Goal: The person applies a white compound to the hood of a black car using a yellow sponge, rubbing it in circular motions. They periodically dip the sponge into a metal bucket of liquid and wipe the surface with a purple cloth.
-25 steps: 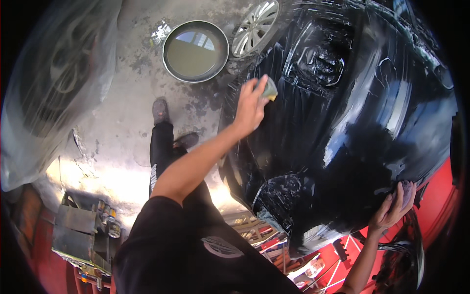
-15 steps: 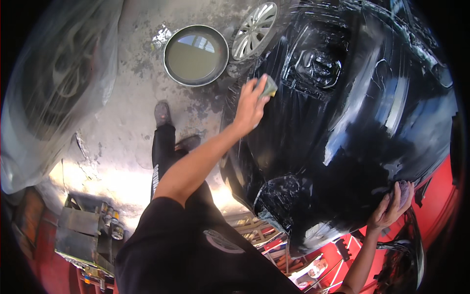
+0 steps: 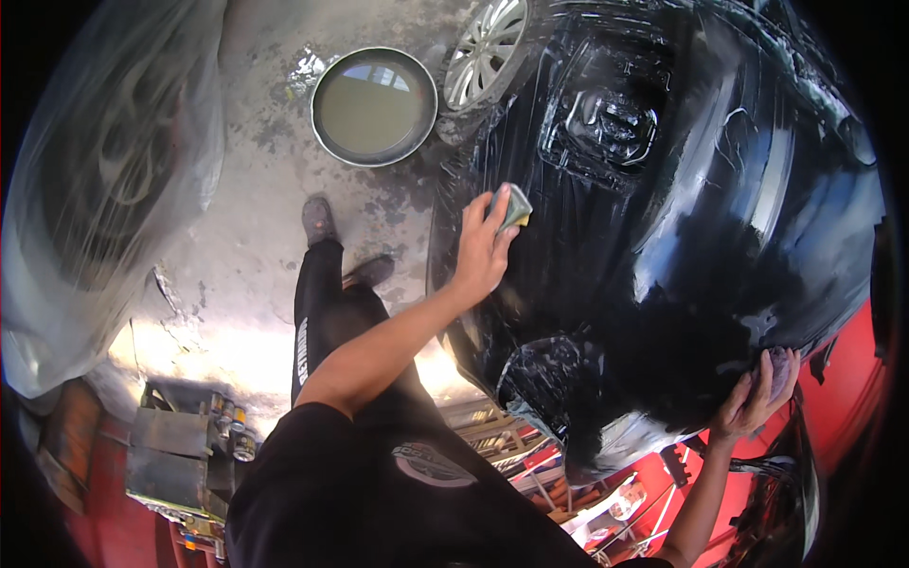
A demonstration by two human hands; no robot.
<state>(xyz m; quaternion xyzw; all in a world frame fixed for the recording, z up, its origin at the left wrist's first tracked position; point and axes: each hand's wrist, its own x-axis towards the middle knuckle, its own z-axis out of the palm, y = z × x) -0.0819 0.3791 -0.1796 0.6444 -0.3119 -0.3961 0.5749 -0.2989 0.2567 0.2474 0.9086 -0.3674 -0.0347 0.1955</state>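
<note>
A black, glossy, wet-looking car body [image 3: 568, 256] takes up the right half of the head view. My left hand [image 3: 483, 248] grips a small green-grey pad with a yellow edge [image 3: 517, 208], held at the near left side of the body. Fingers wrap around the pad, and its underside is hidden. At the lower right edge of the panel, my right hand [image 3: 748, 402] holds a purplish-grey sponge-like pad [image 3: 782, 374] against the surface. A dark recessed section with rippled reflections [image 3: 611, 123] lies beyond my left hand.
A round basin of cloudy water [image 3: 374, 109] stands on the stained concrete floor, beside a silver spoked wheel [image 3: 486, 52]. Another vehicle under clear plastic sheeting [image 3: 114, 189] is at far left. A cart with cans [image 3: 175, 445] sits lower left; a rack of parts [image 3: 530, 464] lies below the panel.
My left hand has come nearer along the car body with the green-grey pad. My right hand and its pad stay at nearly the same spot.
</note>
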